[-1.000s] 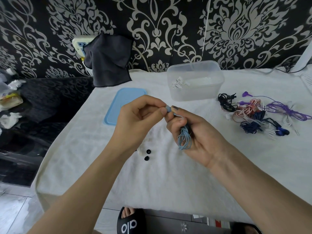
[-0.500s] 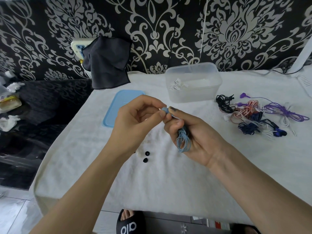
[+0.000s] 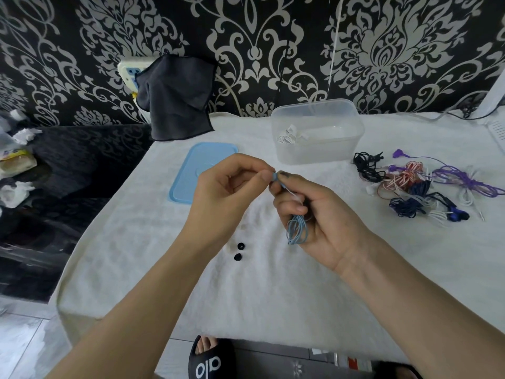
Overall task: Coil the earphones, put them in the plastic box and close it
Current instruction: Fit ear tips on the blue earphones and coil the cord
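Note:
My right hand (image 3: 322, 214) grips a coiled bundle of light blue earphones (image 3: 297, 230), whose loops hang below the fist. My left hand (image 3: 226, 192) pinches the blue end of the same cable just above the right hand's fingers. Behind them stands the clear plastic box (image 3: 317, 129), open, with a white coiled earphone inside at its left end. Its blue lid (image 3: 196, 170) lies flat on the white cloth to the left of the box.
A pile of tangled earphones (image 3: 420, 187) in black, red-white, purple and dark blue lies at the right. Two small black ear tips (image 3: 239, 251) sit on the cloth below my left hand. A dark cloth (image 3: 175, 99) hangs at the wall. The table edge runs along the left.
Both hands have stayed together over the cloth, shifting only slightly. The left hand keeps working the cable end at the top of the bundle.

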{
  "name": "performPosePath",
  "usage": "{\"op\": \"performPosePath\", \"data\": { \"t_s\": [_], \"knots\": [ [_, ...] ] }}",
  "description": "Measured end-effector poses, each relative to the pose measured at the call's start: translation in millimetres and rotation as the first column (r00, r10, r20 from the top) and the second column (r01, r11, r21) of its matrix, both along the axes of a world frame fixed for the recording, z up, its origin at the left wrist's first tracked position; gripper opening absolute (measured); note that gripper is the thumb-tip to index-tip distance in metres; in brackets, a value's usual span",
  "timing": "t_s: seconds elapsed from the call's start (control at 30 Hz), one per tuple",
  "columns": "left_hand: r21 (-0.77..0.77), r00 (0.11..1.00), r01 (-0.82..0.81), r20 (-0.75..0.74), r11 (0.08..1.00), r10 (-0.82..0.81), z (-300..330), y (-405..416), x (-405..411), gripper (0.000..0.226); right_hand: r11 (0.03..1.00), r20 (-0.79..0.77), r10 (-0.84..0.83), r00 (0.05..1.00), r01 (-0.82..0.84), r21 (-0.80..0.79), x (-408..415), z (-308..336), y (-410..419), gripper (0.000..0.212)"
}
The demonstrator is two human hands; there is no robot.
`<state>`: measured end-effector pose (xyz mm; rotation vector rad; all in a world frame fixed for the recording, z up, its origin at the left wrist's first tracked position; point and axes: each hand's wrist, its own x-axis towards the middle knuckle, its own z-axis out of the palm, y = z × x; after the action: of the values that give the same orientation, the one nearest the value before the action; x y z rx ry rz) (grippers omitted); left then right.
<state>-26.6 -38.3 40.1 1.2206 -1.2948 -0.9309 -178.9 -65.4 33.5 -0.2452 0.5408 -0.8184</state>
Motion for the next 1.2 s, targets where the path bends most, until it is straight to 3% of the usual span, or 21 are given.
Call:
{"op": "performPosePath", "data": {
  "t_s": [0.23, 0.47, 0.67, 1.2],
  "knots": [
    [-0.128, 0.998, 0.063, 0.029, 0.990, -0.060, -3, 0, -4, 0.010, 1.000, 0.011, -0.003, 1.000, 0.002, 0.032, 1, 7, 4, 0.008],
    [-0.312, 0.944, 0.086, 0.330, 0.946, 0.023, -8, -1, -1, 0.008, 0.993, 0.135, 0.026, 0.991, -0.041, 0.112, -3, 12, 8, 0.001],
    [-0.398, 0.884, 0.129, 0.462, 0.908, 0.077, -6, -2, 2, 0.005, 0.990, 0.132, 0.056, 0.990, -0.072, 0.121, -5, 11, 8, 0.004],
    [-0.364, 0.874, 0.139, 0.482, 0.921, 0.058, -5, 1, 12, 0.011, 0.993, 0.017, 0.100, 0.995, -0.101, 0.067, -5, 14, 9, 0.005]
  ]
}}
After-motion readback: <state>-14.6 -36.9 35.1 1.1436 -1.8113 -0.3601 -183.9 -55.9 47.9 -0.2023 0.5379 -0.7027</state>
